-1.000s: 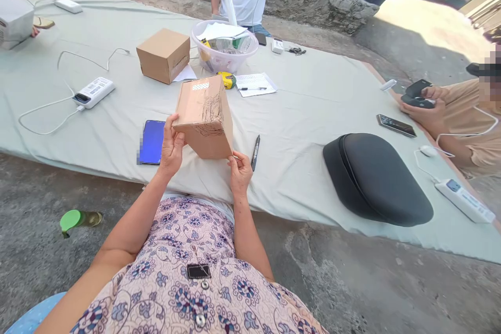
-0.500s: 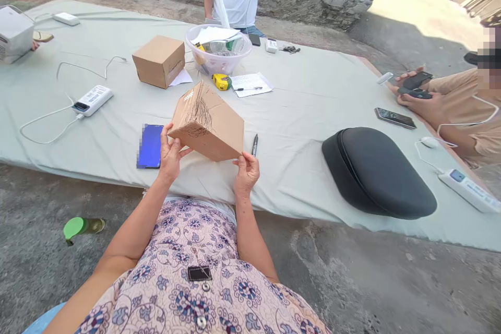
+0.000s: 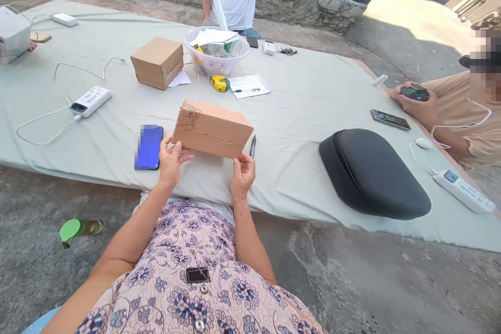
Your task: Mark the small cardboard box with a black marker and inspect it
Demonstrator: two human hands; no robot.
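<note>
A brown cardboard box with black scribbled lines on its left part is held tilted above the cloth-covered table. My left hand grips its lower left corner, thumb in front and some fingers spread beneath. At the lower right corner, my right hand pinches the edge between thumb and fingers. A black marker lies just beyond my right hand, partly hidden by the box and hand. Beside my left hand rests a phone with a blue screen.
Behind the box are a second cardboard box, a yellow tape measure, paper with a pen and a filled plastic basin. A black case stands right; a power bank lies left. A co-worker's hands hold a dark object.
The cardboard box has turned in my hands, so its long side now faces me and its peak has dropped. The co-worker at right has brought the hands together around the dark object.
</note>
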